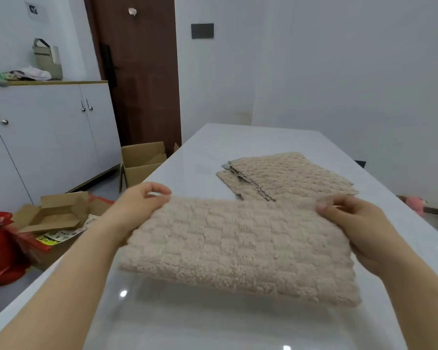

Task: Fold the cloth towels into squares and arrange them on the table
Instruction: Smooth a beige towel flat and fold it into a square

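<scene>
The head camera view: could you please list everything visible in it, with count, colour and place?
held towel: one, beige, lifted over the near table, pinched at its far corners
towel pile: at least two, beige, lying overlapped further back on the table
table: one, glossy white, centre
cardboard boxes: two, brown, open, on the floor at left
red bag: one, on the floor, far left
cabinet: one, white doors, left wall
tote bag: one, grey-green, on the cabinet top
door: one, dark brown, behind
wall plate: one, dark, right of the door
hands: two, bare; left hand, right hand, each gripping a towel corner
</scene>
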`<state>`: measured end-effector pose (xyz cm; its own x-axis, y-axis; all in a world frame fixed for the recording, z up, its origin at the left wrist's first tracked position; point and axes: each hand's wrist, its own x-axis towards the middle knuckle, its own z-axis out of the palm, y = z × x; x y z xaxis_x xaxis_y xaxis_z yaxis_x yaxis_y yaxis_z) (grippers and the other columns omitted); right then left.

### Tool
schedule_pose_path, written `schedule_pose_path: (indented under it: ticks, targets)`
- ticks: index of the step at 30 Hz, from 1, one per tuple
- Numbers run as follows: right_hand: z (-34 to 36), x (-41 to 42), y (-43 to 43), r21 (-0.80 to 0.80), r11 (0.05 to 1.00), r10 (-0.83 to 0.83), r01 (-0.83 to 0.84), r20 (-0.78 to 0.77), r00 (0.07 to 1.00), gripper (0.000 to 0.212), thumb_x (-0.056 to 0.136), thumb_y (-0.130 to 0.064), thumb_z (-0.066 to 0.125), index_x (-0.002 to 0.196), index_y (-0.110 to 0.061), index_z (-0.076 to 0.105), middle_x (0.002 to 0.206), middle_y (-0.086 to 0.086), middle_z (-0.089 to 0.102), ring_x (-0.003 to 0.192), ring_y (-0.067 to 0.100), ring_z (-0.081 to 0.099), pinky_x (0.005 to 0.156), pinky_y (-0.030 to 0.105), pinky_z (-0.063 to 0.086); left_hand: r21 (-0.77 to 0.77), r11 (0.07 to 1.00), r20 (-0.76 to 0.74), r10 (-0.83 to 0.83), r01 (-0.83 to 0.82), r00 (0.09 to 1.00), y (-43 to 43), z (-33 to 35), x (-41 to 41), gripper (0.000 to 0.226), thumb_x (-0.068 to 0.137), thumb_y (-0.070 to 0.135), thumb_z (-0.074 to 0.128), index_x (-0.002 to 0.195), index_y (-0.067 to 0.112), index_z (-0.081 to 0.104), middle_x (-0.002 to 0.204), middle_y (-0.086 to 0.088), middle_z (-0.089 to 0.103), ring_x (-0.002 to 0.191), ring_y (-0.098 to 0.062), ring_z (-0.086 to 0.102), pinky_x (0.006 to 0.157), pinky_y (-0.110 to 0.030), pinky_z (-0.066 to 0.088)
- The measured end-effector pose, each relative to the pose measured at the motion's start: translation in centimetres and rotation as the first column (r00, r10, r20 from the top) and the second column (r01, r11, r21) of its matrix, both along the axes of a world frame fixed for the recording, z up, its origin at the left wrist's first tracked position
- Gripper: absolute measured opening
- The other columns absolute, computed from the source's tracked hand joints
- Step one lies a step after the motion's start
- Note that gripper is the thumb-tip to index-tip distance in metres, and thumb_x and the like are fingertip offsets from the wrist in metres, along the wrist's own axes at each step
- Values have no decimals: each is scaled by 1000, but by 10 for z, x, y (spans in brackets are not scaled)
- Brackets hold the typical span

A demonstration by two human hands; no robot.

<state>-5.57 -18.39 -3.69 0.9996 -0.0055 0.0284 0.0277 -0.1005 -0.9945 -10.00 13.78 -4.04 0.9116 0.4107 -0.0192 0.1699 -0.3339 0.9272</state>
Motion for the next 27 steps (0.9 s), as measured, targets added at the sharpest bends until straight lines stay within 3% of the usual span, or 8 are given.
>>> schedule_pose_path:
  ticks: [2, 4, 8, 10, 14, 19, 21, 27]
  targets:
    - [-17, 3, 0, -133, 991, -17, 8, -65, 998, 9, 84, -11, 65, 94, -11, 65, 70, 4, 63, 51, 13, 55, 47, 24, 45, 40, 999, -36, 6, -4, 999, -5, -25, 6, 8, 90, 17, 58, 85, 21, 63, 85, -4, 62, 63, -16, 49, 52, -23, 41]
    - [-31, 5, 2, -244, 970, -37, 13, -94, 995, 15, 87, -9, 61, 102, -12, 63, 67, 2, 64, 48, 14, 52, 46, 25, 43, 274, 962, -45, 23, -10, 999, -7, -44, 12, 9, 90, 19, 56, 88, 24, 63, 97, -2, 64, 77, -14, 55, 63, -25, 43]
    - [-39, 9, 3, -480, 876, -60, 46, -13, 998, 32, 91, -23, 56, 122, -17, 54, 83, -1, 63, 68, 15, 57, 63, 31, 43, 650, 755, 87, 40, -87, 995, -19, -39, 12, 34, 96, 22, 45, 130, 24, 48, 141, 4, 45, 126, -17, 43, 101, -32, 36]
    - [-37, 8, 5, -592, 806, -19, -2, -30, 999, 43, 89, -32, 56, 129, -20, 47, 85, -4, 58, 73, 12, 55, 64, 29, 40, 691, 723, 104, -81, -13, 991, -40, -28, 9, 43, 99, 28, 38, 141, 27, 33, 153, 7, 26, 142, -13, 20, 113, -30, 21]
    - [-31, 5, 10, -667, 726, 66, -166, -172, 983, 61, 84, -32, 62, 137, -27, 32, 82, -2, 58, 67, 14, 58, 57, 28, 43, 692, 581, -216, -399, 428, 891, -91, -36, -1, 59, 94, 54, 26, 147, 37, 6, 157, 12, -5, 144, -11, -12, 119, -41, -1]
    - [-25, 0, 9, -707, 646, 205, -287, -201, 958, 73, 82, -22, 64, 140, -35, 22, 99, -3, 53, 81, 13, 56, 71, 29, 43, 765, 340, -446, -334, 547, 831, -101, -65, -5, 70, 83, 74, 15, 144, 46, -4, 157, 13, -12, 144, -16, -17, 116, -49, -11]
    - [-26, -1, 8, -707, 646, 229, -286, -178, 957, 72, 83, -16, 61, 140, -36, 22, 99, -1, 54, 78, 13, 56, 72, 30, 45, 771, 323, -458, -318, 549, 830, -102, -67, -5, 71, 81, 76, 13, 143, 47, -4, 157, 12, -10, 144, -16, -16, 116, -50, -11]
    - [-29, 6, 4, -544, 827, 128, -138, -56, 990, 64, 87, -14, 57, 136, -41, 26, 88, 10, 62, 75, 22, 62, 70, 37, 53, 770, 392, -431, -261, 503, 864, -119, -68, -5, 70, 83, 74, 14, 144, 44, -2, 158, 10, -8, 145, -19, -15, 115, -52, -12]
